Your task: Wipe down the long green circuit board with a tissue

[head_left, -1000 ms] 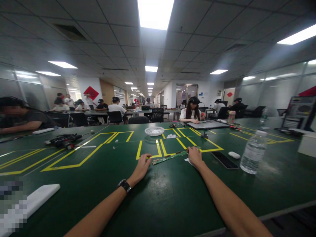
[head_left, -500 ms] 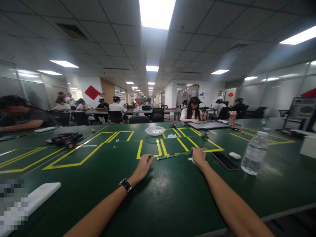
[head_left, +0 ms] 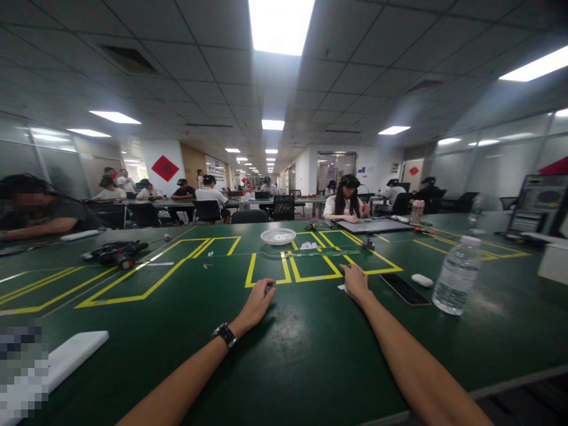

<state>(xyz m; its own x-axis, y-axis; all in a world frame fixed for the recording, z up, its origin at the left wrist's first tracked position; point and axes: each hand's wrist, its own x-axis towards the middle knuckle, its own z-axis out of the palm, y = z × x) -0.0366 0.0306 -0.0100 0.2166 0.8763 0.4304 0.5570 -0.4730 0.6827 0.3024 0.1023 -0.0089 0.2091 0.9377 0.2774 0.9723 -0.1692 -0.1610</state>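
Both my hands rest on the green table [head_left: 302, 349] with nothing in them. My left hand [head_left: 258, 300], with a watch on its wrist, lies with fingers stretched forward at the near yellow tape line. My right hand [head_left: 355, 283] lies flat, fingers forward, partly over a small white scrap [head_left: 342, 288]. A long narrow green circuit board [head_left: 323, 253] lies across the yellow taped box [head_left: 310, 277] beyond both hands, apart from them.
A black phone [head_left: 403, 288], a white oval piece [head_left: 421, 280] and a water bottle [head_left: 457, 273] lie to the right. A white dish [head_left: 277, 236] sits beyond the board. A power tool [head_left: 116, 251] lies at left, a white bar [head_left: 73, 350] near left. Other people sit at tables farther off.
The green circuit board has slid away from my hands, from between my fingertips to the far side of the taped box. Both hands stay on the table, now apart from it.
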